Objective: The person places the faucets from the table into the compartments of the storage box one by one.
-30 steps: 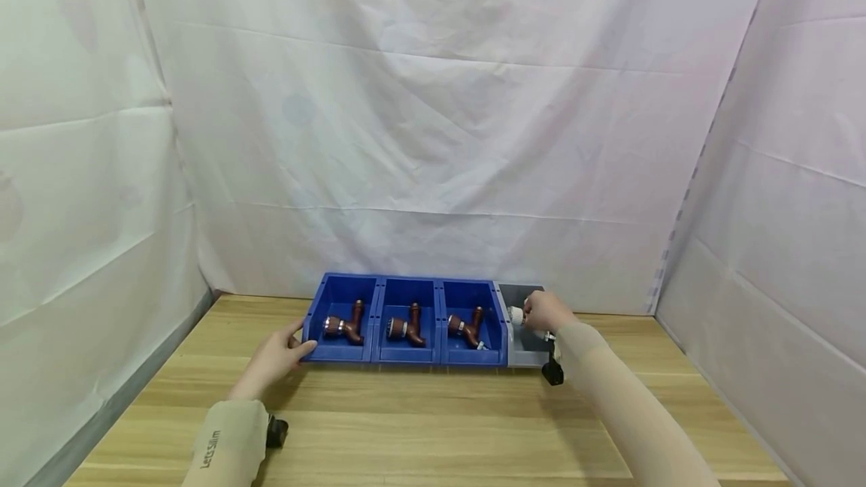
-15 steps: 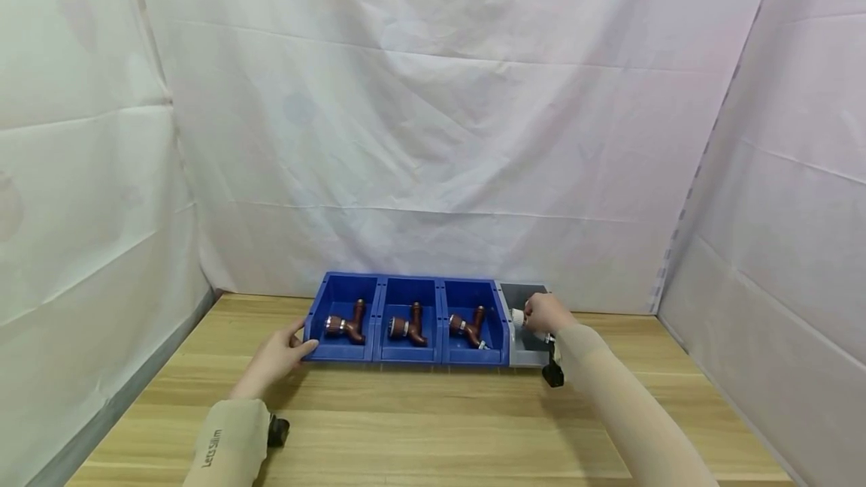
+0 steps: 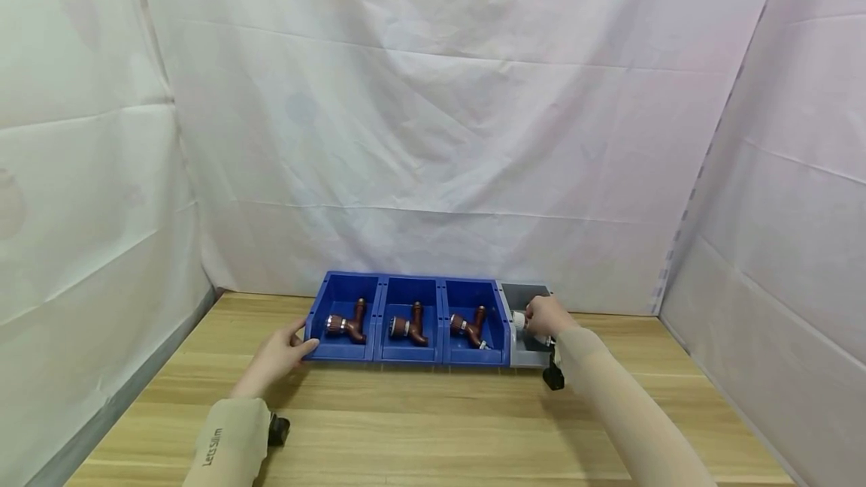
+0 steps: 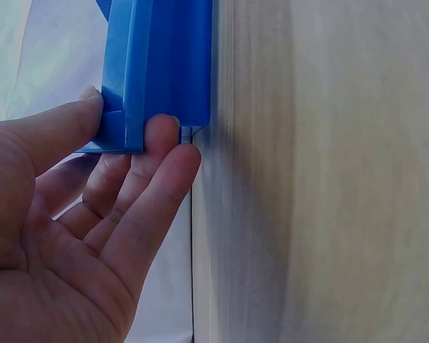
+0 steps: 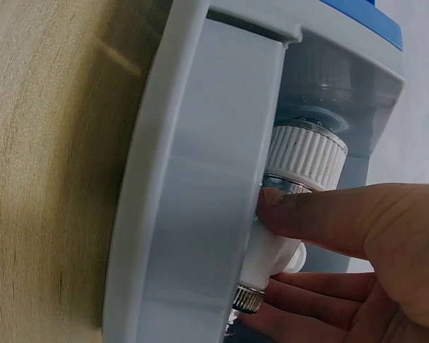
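Observation:
At the left end of a row of bins, my left hand (image 3: 274,355) grips the wall of a blue bin (image 4: 125,78), thumb on one face and fingers on the other. My right hand (image 3: 549,316) reaches into the grey bin (image 5: 193,143) at the row's right end. There it pinches a white faucet (image 5: 268,250) with a ribbed white knob (image 5: 307,153) and a metal-ringed outlet. The fingers partly cover the faucet's body. Brown faucets lie in the blue bins: one on the left (image 3: 348,325), one in the middle (image 3: 409,327), one on the right (image 3: 469,328).
The bins stand joined side by side on a wooden table (image 3: 406,427), close to its back edge. White cloth walls (image 3: 419,134) enclose the table behind and at both sides. A dark wrist camera (image 3: 553,376) hangs beside the grey bin.
The head view shifts very slightly. Both hands keep their places at the bins, and no thing visibly moves.

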Demonstrator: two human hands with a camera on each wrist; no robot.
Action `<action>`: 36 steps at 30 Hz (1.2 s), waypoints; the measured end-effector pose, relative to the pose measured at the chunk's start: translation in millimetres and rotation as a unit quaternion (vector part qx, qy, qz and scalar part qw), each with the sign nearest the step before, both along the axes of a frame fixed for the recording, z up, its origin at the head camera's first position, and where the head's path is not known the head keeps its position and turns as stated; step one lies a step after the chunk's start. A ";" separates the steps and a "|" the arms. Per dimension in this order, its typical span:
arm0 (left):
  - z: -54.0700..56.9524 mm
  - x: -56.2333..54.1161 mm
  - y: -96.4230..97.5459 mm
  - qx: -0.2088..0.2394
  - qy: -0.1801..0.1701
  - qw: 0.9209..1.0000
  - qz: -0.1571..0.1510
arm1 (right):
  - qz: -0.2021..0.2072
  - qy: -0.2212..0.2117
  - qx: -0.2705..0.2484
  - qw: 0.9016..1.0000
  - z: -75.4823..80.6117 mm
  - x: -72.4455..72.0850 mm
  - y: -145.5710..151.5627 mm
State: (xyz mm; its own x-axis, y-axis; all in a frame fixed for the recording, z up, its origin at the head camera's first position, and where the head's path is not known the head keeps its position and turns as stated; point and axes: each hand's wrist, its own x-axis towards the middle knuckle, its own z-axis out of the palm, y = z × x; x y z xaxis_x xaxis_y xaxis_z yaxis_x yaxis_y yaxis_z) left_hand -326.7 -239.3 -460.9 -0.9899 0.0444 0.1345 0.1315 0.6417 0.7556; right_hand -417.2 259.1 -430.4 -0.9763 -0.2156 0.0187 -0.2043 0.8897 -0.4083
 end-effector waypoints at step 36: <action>1.7 1.2 1.2 -0.003 0.002 1.000 0.000 | -0.009 -0.002 0.006 1.000 -8.9 -6.0 -1.7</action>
